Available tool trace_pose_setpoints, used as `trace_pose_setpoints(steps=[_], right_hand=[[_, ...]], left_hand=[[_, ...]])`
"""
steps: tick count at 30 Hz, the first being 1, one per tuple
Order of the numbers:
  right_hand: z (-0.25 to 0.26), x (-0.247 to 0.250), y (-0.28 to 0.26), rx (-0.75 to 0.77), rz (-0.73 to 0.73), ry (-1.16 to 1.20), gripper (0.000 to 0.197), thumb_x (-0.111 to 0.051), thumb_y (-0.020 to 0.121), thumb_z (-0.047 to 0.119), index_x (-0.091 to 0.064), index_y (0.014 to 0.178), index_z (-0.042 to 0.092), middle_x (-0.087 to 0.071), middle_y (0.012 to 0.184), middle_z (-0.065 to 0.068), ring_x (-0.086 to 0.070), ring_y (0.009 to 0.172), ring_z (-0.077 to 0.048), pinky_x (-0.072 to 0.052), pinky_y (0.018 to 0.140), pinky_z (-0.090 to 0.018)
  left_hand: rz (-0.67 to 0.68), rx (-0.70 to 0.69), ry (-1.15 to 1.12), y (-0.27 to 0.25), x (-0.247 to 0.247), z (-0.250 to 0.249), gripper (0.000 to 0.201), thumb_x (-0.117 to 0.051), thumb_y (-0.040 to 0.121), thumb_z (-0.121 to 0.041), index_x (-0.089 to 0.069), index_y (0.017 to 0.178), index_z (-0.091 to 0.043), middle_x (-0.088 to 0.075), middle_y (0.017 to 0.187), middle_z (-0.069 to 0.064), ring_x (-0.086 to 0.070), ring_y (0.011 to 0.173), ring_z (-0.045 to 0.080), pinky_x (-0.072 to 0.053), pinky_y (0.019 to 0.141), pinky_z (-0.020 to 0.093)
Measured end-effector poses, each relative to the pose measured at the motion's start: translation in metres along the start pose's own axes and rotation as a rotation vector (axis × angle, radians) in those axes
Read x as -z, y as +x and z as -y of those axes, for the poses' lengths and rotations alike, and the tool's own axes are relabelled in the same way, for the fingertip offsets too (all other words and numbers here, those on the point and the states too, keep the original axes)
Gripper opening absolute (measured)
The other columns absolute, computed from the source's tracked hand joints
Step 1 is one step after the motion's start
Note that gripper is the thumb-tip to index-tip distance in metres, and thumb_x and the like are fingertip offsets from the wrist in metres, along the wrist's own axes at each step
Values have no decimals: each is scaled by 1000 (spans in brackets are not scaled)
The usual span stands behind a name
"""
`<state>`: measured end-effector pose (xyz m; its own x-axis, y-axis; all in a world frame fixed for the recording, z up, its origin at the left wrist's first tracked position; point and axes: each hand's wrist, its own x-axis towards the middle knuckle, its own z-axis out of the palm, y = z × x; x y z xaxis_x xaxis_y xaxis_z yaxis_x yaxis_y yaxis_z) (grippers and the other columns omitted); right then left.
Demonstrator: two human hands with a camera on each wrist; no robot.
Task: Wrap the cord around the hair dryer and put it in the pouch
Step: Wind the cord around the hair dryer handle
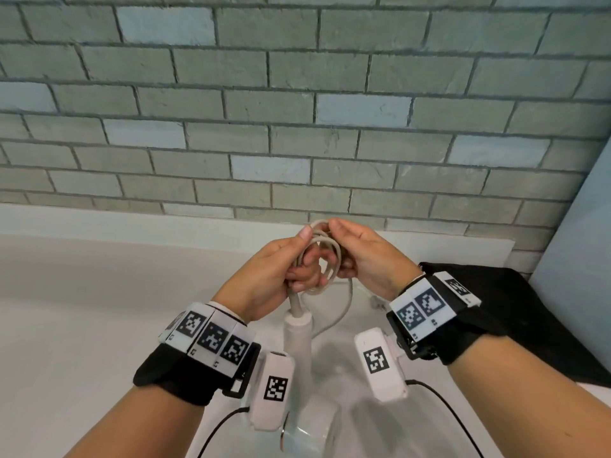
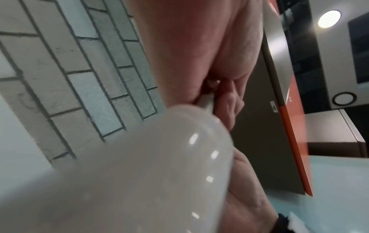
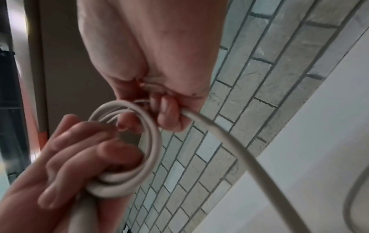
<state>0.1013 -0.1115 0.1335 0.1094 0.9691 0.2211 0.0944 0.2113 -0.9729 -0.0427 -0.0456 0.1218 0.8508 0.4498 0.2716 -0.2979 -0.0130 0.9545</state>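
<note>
White hair dryer [image 1: 297,338] dangling under both hands, left hand [image 1: 264,279] gripping coiled cord [image 1: 325,259], right hand [image 1: 363,256] pinching cord loop, black pouch [image 1: 515,302] at surface [image 1: 82,309] right edge

Off-white cord [image 1: 325,256], white hair dryer [image 1: 297,338], black pouch [image 1: 515,312] right of it, white counter [image 1: 82,309], and grey-green brick wall [image 1: 297,110] with paler bluish bricks.
</note>
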Motion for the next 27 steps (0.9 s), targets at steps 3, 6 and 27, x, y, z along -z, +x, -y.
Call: trace_pose_setpoints(steps=[3,6,27], right_hand=[[3,4,-2,58,-92,-88,20,-34,98,27,-53,91,23,-44,53,3,-32,44,-5,-24,41,-15],[1,10,-5,11,-53,36,14,-35,98,20,-48,92,20,-52,56,0,-30,42,-5,-21,41,-15],[-10,-5,-13,-27,-205,1,13,-54,86,-3,-59,93,8,-59,76,-10,-58,66,-17,-50,75,-35]], left_hand=[[-117,7,115,4,0,3,33,-43,87,-40,-44,69,-13,-36,49,-10,-43,51,10,-41,75,31],[-183,0,103,5,-1,7,30,-43,91,-35,-42,69,-14,-37,51,-11,-41,51,9,-39,71,29],[-324,-73,263,11,-9,14,27,-36,97,-30,-47,76,-18,-41,49,-16,-38,50,3,-34,60,22]])
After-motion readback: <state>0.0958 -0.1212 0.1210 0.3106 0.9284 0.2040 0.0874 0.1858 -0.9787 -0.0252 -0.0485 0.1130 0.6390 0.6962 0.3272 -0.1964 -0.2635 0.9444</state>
